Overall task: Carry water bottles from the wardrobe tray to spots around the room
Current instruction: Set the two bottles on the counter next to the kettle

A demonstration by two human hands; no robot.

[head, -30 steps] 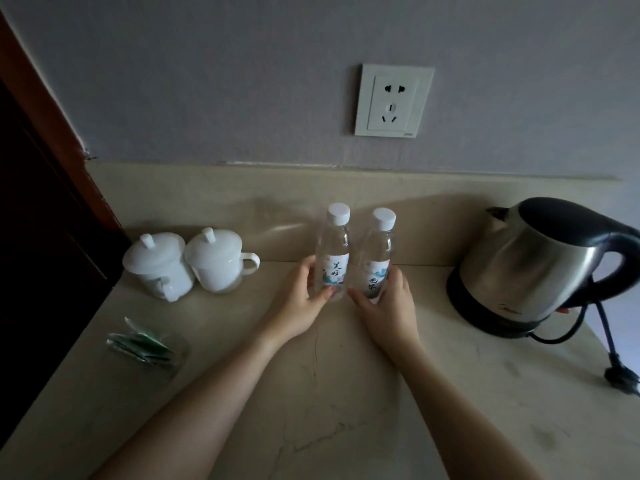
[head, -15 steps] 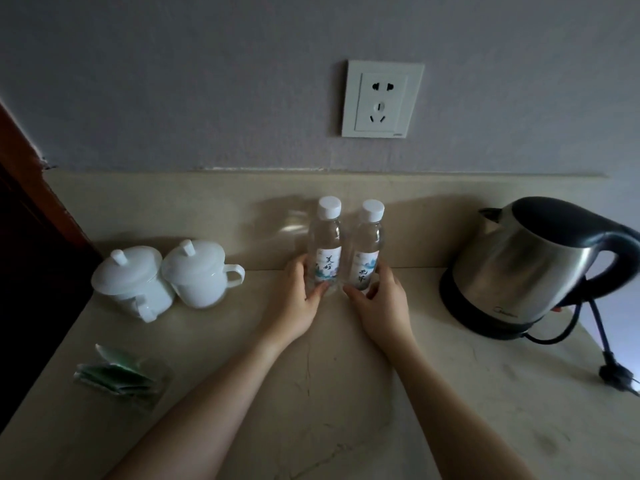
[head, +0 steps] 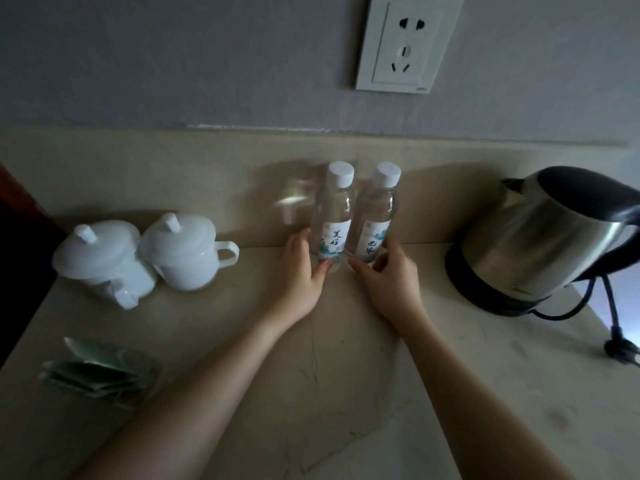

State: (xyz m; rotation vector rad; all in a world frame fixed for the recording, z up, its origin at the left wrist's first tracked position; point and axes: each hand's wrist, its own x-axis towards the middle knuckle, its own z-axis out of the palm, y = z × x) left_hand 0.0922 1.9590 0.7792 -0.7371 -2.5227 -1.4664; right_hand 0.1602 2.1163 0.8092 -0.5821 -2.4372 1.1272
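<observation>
Two water bottles upright at the desk's back edge

Left hand (head: 300,271) grips the left bottle (head: 331,216), label "美好"; right hand (head: 388,277) pinches the right bottle (head: 374,220), its writing unclear; caps up, touching, between cups (head: 145,258) and kettle (head: 540,237), nearer the wall than before

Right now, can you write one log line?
left hand: grips left clear water bottle | right hand: grips right clear water bottle | both upright

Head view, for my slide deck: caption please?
Left hand and right hand hold two upright water bottles side by side on a counter, between lidded cups and kettle.
</observation>
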